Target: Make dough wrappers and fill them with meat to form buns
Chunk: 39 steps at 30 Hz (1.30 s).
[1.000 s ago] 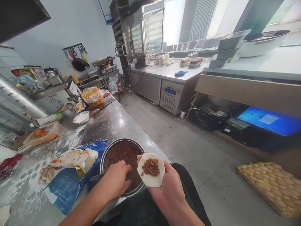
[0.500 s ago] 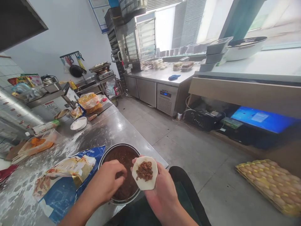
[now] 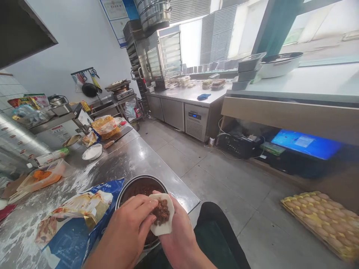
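Observation:
A round white dumpling wrapper point(image 3: 166, 226) with a heap of brown minced filling point(image 3: 161, 212) lies in the palm of my right hand point(image 3: 176, 239), whose fingers cup it from below. My left hand point(image 3: 129, 228) reaches across and its fingertips press on the wrapper's left edge and the filling. Both hands hover over the near rim of a metal bowl point(image 3: 131, 185) of dark minced filling on the steel table point(image 3: 134, 157). A blue bag point(image 3: 70, 220) of wrappers lies just left of the bowl.
Flour dusts the table's left side. Further back stand a plastic tub of orange food point(image 3: 42, 175), a white dish point(image 3: 92, 152), a yellow bag point(image 3: 105, 126) and a knife point(image 3: 112, 141). Egg trays point(image 3: 322, 220) lie on the floor at right. Steel counters and a steamer cabinet point(image 3: 164, 56) line the far wall.
My left hand has left the bowl and come onto the wrapper. My right hand with the wrapper has moved left and down over the bowl's rim. The view has tilted up.

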Each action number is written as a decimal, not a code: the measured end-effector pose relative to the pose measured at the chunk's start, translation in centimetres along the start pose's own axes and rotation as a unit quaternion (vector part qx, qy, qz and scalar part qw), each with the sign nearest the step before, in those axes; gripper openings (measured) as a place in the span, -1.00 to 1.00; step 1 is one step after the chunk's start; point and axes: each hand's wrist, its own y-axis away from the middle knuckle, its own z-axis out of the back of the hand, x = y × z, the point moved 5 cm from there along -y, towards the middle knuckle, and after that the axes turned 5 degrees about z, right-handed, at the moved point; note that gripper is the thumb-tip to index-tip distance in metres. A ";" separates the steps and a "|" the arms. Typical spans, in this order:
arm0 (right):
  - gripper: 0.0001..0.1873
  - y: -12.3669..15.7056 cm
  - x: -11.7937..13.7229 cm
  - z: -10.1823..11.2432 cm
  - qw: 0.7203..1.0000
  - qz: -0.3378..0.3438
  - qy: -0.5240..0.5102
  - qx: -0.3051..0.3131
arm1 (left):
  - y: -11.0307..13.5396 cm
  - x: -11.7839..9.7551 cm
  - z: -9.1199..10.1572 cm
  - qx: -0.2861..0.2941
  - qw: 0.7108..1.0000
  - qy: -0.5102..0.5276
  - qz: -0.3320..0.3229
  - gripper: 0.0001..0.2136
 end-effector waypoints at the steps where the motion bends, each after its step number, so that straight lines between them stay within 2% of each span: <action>1: -0.68 0.0 -0.1 0.1 1.000 0.001 0.004 -0.002 | 0.1 -0.1 -0.4 -0.006 1.000 -0.002 -0.011 -0.67; 5: -0.49 0.0 -0.7 0.6 0.999 0.004 0.039 -0.021 | 0.3 -0.7 -3.2 -0.040 0.997 -0.008 -0.062 -0.74; 7: -0.45 0.0 -0.8 0.7 0.998 0.008 0.057 -0.024 | 0.4 -0.7 -3.6 -0.047 0.996 -0.002 -0.074 -0.75; 10: -0.45 0.0 -0.8 0.9 0.997 0.019 0.063 -0.032 | 0.8 -0.3 -2.3 -0.018 0.996 0.033 -0.084 -0.71; 13: -0.48 -0.2 -0.9 0.8 0.997 0.021 0.063 -0.031 | 1.0 0.4 -0.4 -0.044 0.997 0.041 -0.058 -0.68; 16: -0.53 -0.3 -1.2 0.4 0.999 0.017 0.050 -0.012 | 1.0 0.8 -0.9 -0.070 0.996 0.029 -0.037 -0.72; 20: -0.55 -0.2 -1.8 0.2 0.998 0.001 0.063 -0.012 | 1.1 0.5 -2.1 -0.077 0.993 0.035 -0.083 -0.73; 24: -0.65 0.0 -1.9 -0.2 0.997 -0.003 0.069 -0.017 | 1.3 0.5 -1.3 -0.120 0.989 0.048 -0.072 -0.72; 28: -0.79 0.0 -2.2 -0.8 0.996 -0.021 0.076 -0.032 | 3.6 0.6 -0.1 -0.170 0.977 0.028 -0.126 -0.70; 30: -0.79 0.0 -2.1 -1.0 0.995 -0.023 0.079 -0.057 | 6.2 2.8 1.5 -0.202 0.975 0.002 -0.091 -0.64; 31: -0.78 0.0 -1.9 -1.0 0.994 -0.019 0.084 -0.070 | 7.6 4.7 2.3 -0.203 0.978 -0.020 -0.038 -0.63; 33: -0.73 -0.2 -1.5 -0.9 0.991 -0.005 0.104 -0.086 | 10.4 10.1 3.7 -0.163 0.975 -0.071 0.131 -0.65; 35: -0.65 -0.5 -1.2 -0.7 0.987 0.007 0.134 -0.092 | 13.0 16.0 4.4 -0.089 0.943 -0.102 0.303 -0.63; 36: -0.62 -0.7 -1.1 -0.4 0.984 0.007 0.149 -0.093 | 13.8 18.6 4.4 -0.055 0.926 -0.103 0.360 -0.62; 37: -0.59 -1.1 -1.0 -0.1 0.982 0.006 0.166 -0.094 | 14.2 20.7 4.2 -0.029 0.915 -0.096 0.392 -0.61; 39: -0.55 -1.9 -1.0 0.9 0.977 0.001 0.194 -0.092 | 13.8 23.8 3.2 0.002 0.915 -0.067 0.397 -0.62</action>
